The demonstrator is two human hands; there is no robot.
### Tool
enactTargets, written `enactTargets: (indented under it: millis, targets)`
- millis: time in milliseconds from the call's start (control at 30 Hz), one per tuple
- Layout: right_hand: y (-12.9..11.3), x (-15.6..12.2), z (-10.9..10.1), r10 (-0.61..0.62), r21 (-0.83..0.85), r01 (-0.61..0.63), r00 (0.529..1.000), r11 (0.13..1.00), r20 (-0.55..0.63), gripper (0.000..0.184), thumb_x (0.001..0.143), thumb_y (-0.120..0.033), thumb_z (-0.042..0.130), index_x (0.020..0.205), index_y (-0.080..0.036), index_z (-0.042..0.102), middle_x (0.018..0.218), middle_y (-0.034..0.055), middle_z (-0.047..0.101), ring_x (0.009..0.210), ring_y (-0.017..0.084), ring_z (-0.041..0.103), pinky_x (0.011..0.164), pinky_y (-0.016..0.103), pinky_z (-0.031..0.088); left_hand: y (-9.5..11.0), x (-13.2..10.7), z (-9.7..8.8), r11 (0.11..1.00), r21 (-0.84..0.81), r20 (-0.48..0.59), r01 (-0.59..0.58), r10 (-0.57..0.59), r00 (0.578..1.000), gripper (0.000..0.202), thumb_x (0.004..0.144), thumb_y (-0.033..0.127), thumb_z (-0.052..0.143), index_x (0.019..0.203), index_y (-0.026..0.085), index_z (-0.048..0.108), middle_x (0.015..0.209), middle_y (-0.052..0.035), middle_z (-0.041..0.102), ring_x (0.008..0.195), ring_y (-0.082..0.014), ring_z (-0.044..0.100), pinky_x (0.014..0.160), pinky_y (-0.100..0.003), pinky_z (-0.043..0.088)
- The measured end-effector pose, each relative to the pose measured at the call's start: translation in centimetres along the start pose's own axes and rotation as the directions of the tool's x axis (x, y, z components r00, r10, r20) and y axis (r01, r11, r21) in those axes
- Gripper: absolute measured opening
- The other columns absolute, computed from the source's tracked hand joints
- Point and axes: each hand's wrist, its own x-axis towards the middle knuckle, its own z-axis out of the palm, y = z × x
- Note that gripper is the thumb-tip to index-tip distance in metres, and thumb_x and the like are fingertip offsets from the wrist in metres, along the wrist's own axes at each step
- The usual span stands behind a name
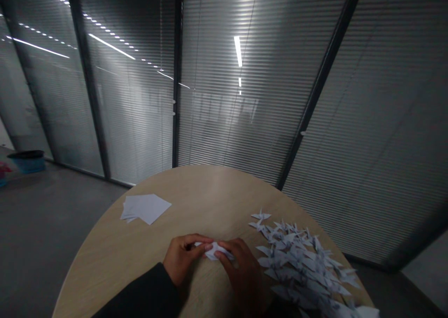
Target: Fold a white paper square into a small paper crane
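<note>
Between my two hands, just above or on the tabletop, is a small piece of folded white paper (212, 252). My left hand (184, 257) pinches its left side with thumb and fingers. On the opposite side my right hand (241, 266) grips the paper, thumb in front and fingers behind. Parts of the paper are covered by my fingers, so its full shape is hidden. Close to my right hand lies a large group of folded white paper cranes (297, 257). Farther off to the left rests a small stack of white paper sheets (145, 207), fanned unevenly.
The round wooden table (210, 187) has its curved far edge near a glass partition with blinds (238, 122). A blue bucket with a dark rim (28, 161) stands on the grey floor at far left. Paper cranes spread along the table's right edge.
</note>
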Motion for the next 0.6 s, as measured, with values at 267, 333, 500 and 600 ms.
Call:
enactTargets:
  millis: [267,333,500,600]
  targets:
    - [-0.2,0.1,-0.3,-0.057,0.009,0.057,0.998,0.998,-0.010,0.028,0.095,-0.042,0.041,0.091,-0.025,0.063,0.082,0.0026,0.066,0.077,0.017,0.064,0.068,0.029,0.054,0.2,-0.1,-0.4,0.936,0.263,0.068,-0.233,0.223,0.972,0.017,0.069,0.033,0.072,0.079,0.020,0.079,0.075,-0.0091,0.073,0.069,-0.0208,0.065,0.060,-0.027,0.048]
    - [-0.2,0.1,-0.4,-0.059,0.010,0.059,0.998,0.998,0.001,0.027,0.095,-0.041,0.041,0.092,-0.025,0.063,0.083,0.0026,0.067,0.078,0.017,0.064,0.069,0.029,0.054,0.1,0.0,-0.5,0.898,0.300,0.110,-0.321,0.301,0.947,0.018,0.072,0.034,0.071,0.083,0.022,0.078,0.076,-0.0087,0.072,0.072,-0.0205,0.066,0.062,-0.027,0.049]
    - [-0.7,0.2,-0.6,-0.045,0.004,0.045,0.999,0.999,-0.007,0.022,0.095,-0.034,0.044,0.091,-0.025,0.063,0.083,0.0022,0.067,0.077,0.016,0.064,0.068,0.027,0.055,-0.1,-0.3,-0.7,0.809,0.374,0.149,-0.454,0.431,0.890,0.021,0.080,0.038,0.064,0.088,0.023,0.077,0.076,-0.0071,0.071,0.072,-0.0184,0.066,0.065,-0.027,0.052]
    - [-1.1,0.4,-0.9,-0.064,0.017,0.064,0.998,0.998,-0.007,0.021,0.094,-0.027,0.043,0.093,-0.024,0.064,0.085,0.0021,0.067,0.079,0.016,0.064,0.071,0.027,0.055,0.0,-0.6,-0.6,0.741,0.421,0.163,-0.523,0.505,0.847,0.021,0.084,0.035,0.060,0.090,0.022,0.075,0.076,-0.0059,0.069,0.071,-0.0168,0.066,0.066,-0.025,0.053]
